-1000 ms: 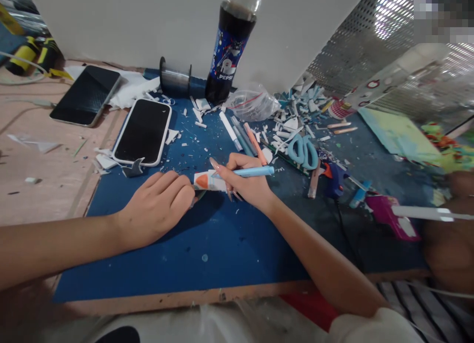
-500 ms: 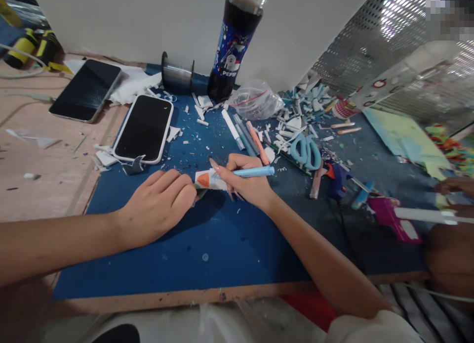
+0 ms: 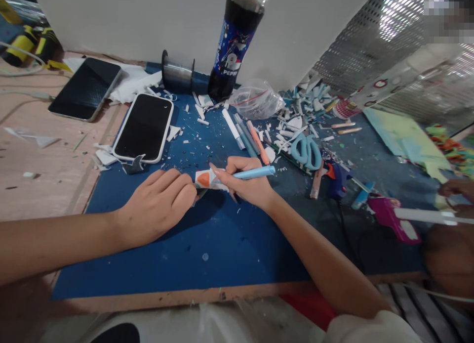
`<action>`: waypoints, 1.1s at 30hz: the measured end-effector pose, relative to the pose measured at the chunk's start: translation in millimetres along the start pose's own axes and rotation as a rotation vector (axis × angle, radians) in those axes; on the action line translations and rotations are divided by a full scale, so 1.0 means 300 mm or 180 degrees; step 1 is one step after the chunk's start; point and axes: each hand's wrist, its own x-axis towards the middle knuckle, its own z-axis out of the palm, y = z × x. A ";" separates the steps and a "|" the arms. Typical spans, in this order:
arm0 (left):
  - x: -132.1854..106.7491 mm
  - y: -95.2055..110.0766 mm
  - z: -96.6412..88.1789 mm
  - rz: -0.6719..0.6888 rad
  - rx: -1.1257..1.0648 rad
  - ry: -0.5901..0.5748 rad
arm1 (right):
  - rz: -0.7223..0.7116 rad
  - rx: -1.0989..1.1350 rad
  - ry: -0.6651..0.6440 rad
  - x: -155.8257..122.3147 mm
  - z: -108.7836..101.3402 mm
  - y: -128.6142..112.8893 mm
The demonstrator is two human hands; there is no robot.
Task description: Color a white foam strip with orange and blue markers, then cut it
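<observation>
My right hand [image 3: 246, 182] grips a light blue pen [image 3: 255, 173], its tip on a small white piece with an orange shape [image 3: 205, 179] that lies on the blue mat [image 3: 207, 234]. My left hand [image 3: 157, 207] rests curled on the mat just left of that piece, fingertips pressed against its left end. How much of the piece runs under either hand is hidden.
A phone in a white case [image 3: 143, 128] and a dark tablet [image 3: 84, 89] lie to the left. Behind stand a cola bottle [image 3: 233, 46], a wire spool [image 3: 177, 76] and a plastic bag [image 3: 255, 100]. Markers [image 3: 244, 135], blue scissors [image 3: 305, 151], scraps and a glue gun [image 3: 392, 217] crowd the right, by another person's hand [image 3: 450, 256].
My right hand has drawn in slightly over the piece, its fingers tucked closer. The view has shifted a little; my left hand stays put.
</observation>
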 end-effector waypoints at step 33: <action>0.001 -0.002 0.006 -0.0002 0.0004 -0.0017 | -0.0116 0.0063 -0.0152 -0.001 -0.006 0.000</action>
